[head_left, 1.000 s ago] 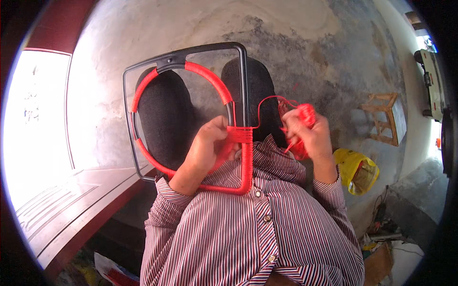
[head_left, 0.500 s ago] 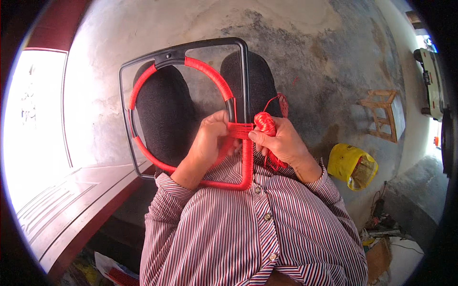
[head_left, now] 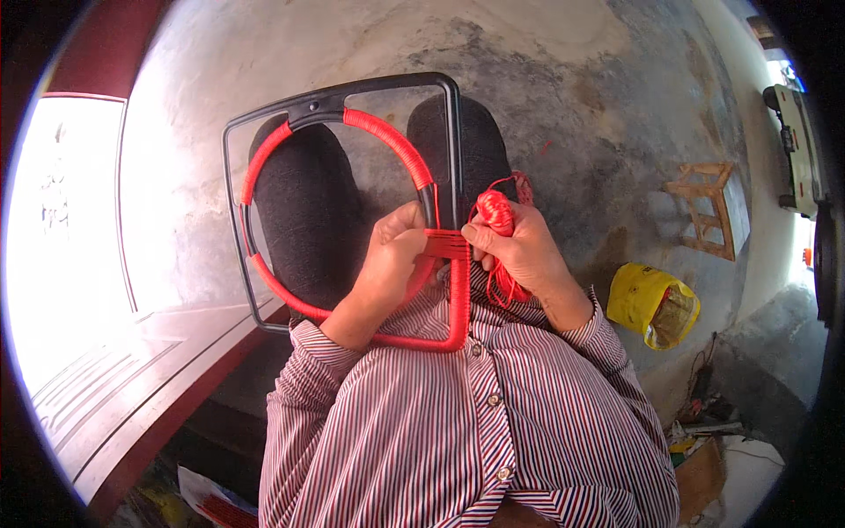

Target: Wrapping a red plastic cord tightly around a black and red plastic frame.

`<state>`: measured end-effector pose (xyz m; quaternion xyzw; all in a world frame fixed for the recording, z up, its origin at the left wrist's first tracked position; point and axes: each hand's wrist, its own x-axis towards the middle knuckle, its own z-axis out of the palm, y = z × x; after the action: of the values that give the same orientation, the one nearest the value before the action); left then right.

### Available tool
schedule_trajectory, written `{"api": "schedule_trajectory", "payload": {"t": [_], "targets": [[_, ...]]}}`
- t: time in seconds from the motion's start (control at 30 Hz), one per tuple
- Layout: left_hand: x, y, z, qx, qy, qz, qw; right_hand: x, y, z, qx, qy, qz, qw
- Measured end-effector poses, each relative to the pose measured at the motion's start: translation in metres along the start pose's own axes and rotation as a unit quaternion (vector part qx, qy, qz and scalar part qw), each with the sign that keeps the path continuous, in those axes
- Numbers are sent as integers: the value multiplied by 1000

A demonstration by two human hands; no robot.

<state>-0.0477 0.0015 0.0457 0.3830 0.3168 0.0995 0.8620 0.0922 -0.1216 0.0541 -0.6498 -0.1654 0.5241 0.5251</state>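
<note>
A black rectangular frame [head_left: 456, 158] with a round inner ring [head_left: 400, 143] rests across my lap. Red cord is wound tightly round much of the ring and along the frame's near right corner. Several strands form a flat red band [head_left: 446, 244] bridging the ring and the frame's right bar. My left hand [head_left: 384, 264] is closed on the ring at the band's left end, its fingertips partly hidden. At the band's right end, my right hand [head_left: 530, 257] pinches the cord against the bar. It also holds a bundle of red cord [head_left: 495, 213], with loose loops hanging below.
On the concrete floor to the right lie a yellow bag [head_left: 650, 304] and a small wooden stool [head_left: 709, 211]. A pale panelled board [head_left: 145, 370] stands at the left. Assorted clutter [head_left: 704, 449] lies at the lower right; a vehicle [head_left: 797, 150] is at the far right.
The cord bundle has tipped up and slightly away from me in my right hand. The frame sits marginally further right in view. Both hands keep their holds.
</note>
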Motion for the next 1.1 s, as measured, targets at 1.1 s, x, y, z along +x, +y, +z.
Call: {"api": "schedule_trajectory", "payload": {"t": [1.1], "targets": [[9, -10, -25, -119, -33, -55, 991, 34, 1, -55, -173, 77, -116, 975]]}}
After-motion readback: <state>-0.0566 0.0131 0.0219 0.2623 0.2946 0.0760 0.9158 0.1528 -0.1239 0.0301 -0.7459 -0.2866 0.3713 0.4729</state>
